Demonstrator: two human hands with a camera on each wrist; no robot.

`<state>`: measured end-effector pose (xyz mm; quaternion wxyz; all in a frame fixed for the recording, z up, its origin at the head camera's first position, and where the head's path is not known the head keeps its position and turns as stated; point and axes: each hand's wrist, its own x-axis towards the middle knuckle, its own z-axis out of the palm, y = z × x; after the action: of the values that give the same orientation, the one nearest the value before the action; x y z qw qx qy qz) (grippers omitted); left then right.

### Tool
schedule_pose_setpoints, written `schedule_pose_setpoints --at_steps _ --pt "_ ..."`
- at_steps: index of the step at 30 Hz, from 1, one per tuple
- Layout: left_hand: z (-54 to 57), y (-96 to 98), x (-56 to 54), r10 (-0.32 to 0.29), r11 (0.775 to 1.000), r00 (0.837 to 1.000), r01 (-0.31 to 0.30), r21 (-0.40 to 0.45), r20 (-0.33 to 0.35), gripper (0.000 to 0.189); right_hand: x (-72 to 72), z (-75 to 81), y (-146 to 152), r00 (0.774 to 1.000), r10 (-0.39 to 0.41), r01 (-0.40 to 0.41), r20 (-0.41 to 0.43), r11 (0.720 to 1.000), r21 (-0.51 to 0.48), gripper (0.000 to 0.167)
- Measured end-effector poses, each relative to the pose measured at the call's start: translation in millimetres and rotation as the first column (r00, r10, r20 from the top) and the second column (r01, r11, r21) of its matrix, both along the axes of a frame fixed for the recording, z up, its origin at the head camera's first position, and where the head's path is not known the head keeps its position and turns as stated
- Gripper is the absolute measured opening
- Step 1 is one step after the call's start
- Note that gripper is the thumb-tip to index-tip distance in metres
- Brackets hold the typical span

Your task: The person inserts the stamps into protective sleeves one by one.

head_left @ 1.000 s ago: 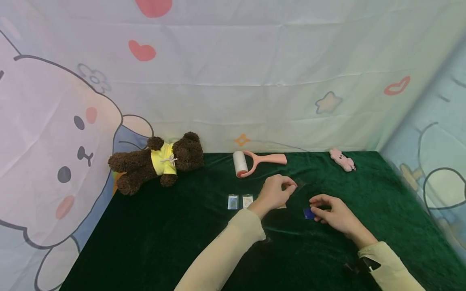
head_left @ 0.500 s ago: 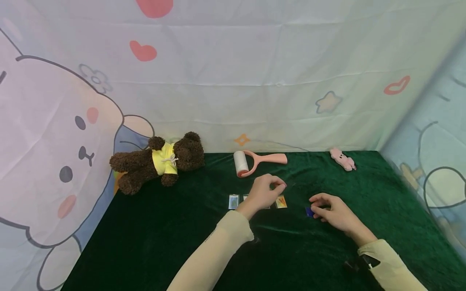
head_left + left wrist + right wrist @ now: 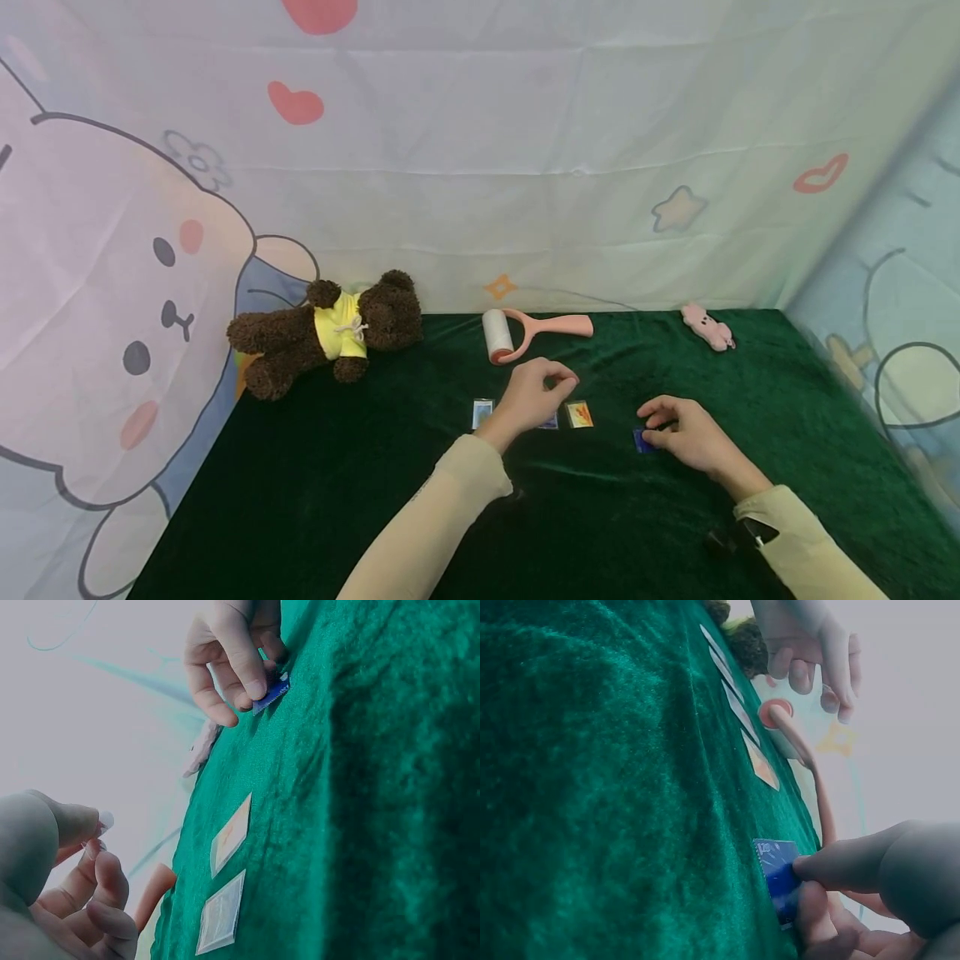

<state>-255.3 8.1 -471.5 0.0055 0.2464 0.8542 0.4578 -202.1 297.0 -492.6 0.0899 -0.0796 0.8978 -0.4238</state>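
In the head view my right hand (image 3: 693,437) pinches a blue postage stamp (image 3: 642,440) just over the green cloth. The right wrist view shows the stamp's perforated edge between thumb and fingers. My left hand (image 3: 531,393) is raised over a row of stamps in clear sleeves, thumb and fingertips together. A faint see-through edge, like a clear plastic sleeve (image 3: 84,849), shows at those fingertips in the left wrist view. An orange stamp (image 3: 580,414) ends the row on the right, a pale blue one (image 3: 483,413) on the left; the left hand partly hides those between.
Behind the left hand lies a lint roller (image 3: 536,333) with a pink handle. A brown teddy bear (image 3: 326,333) in a yellow top lies at the back left, a small pink plush (image 3: 707,327) at the back right. Green velvet cloth (image 3: 300,500) covers the table; a printed curtain hangs behind.
My left hand has drawn left, away from the right hand, uncovering the orange stamp. The right hand keeps its place with the blue stamp, which shows slightly more now.
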Motion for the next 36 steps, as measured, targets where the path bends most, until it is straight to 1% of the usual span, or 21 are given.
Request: schedule_pose_setpoints --at_steps 3,10,15,18,21,24,27,32,36 --pt "-0.5 -2.9 0.3 0.004 1.000 1.000 -0.004 0.007 0.005 0.019 -1.3 0.6 -1.1 1.000 0.012 -0.012 -0.016 1.000 0.018 0.026" --pt "-3.0 -10.6 0.8 0.019 1.000 0.999 -0.019 0.013 0.035 0.019 -3.9 2.0 -2.8 0.999 0.035 -0.034 -0.020 0.999 0.032 0.020" --pt "-6.1 -16.8 0.8 0.018 0.999 0.997 -0.020 0.028 0.071 0.021 -6.0 6.0 -4.8 0.998 0.063 -0.063 -0.002 0.998 0.018 0.020" --pt "-8.3 -21.0 1.6 0.018 0.999 0.996 -0.021 0.036 0.089 0.021 -7.5 9.8 -5.6 0.996 0.089 -0.089 -0.013 0.996 -0.002 0.020" --pt "-9.5 -24.9 2.3 0.012 0.999 0.996 -0.016 0.047 0.088 0.021 -8.8 14.0 -7.1 0.993 0.106 -0.107 -0.047 0.994 -0.019 0.020" --pt "-10.6 -27.8 3.1 -0.006 0.998 0.995 -0.001 0.070 0.101 0.021 -9.6 16.4 -8.7 0.991 0.099 -0.102 -0.085 0.995 -0.023 0.021" --pt "-10.5 -31.0 3.6 -0.008 0.996 0.992 -0.003 0.091 0.125 0.022 -10.8 18.0 -10.6 0.990 0.090 -0.093 -0.106 0.995 -0.024 0.024" --pt "-11.0 -35.0 4.2 0.013 0.995 0.986 -0.029 0.094 0.165 0.022 -11.2 21.4 -14.5 0.994 0.062 -0.064 -0.090 0.998 -0.022 0.026" --pt "-10.5 -36.3 5.1 0.027 0.996 0.983 -0.043 0.082 0.184 0.025 -11.4 24.5 -18.2 0.996 0.033 -0.033 -0.080 0.999 -0.002 0.022"
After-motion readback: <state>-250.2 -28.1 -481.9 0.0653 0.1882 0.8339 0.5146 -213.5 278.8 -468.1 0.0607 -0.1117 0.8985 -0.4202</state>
